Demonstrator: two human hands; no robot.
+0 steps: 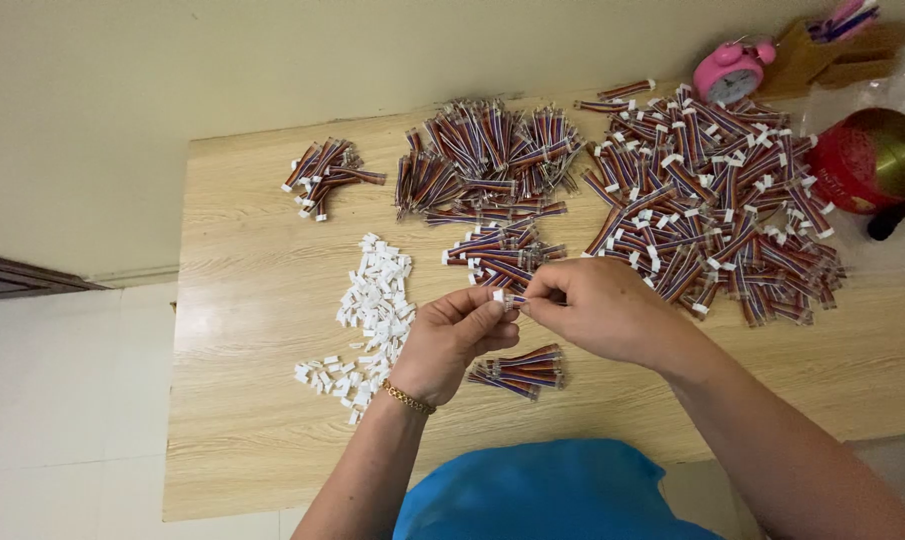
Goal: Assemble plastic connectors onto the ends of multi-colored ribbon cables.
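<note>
Both hands met over the middle of the wooden bench (pixel 252 420), fingertips pinched together on one short wire lead (pixel 517 298) w/ a small white connector housing (pixel 498 295) at its left end. Left hand (pixel 450 340), gold bracelet (pixel 406 398) at the wrist, gripped the housing end betw. thumb & forefinger; right hand (pixel 597 310) clenched round the wire side, so most of the lead was hidden, and I couldn't tell if the plug was seated. Judging by looks, the lead is v. light, the wires soft & bendy, the plastic shell stiff but tiny & prob. slippery, so best held by the shell's flat sides, wires pinched close behind the tips so they don't buckle. Just below the hands lay a small bundle of leads (pixel 520 370). Left of them, a scatter of loose white housings (pixel 372 310). Above, a middle heap of bare-ended leads (pixel 487 160), a small far-left bunch (pixel 322 175), and a big right-hand pile w/ white ends fitted (pixel 717 190). At the far right edge: pink alarm clock (pixel 729 70), wooden holder w/ pens (pixel 832 45), red-and-gold tin (pixel 867 160). Blue garment (pixel 542 495) at the bottom.
</note>
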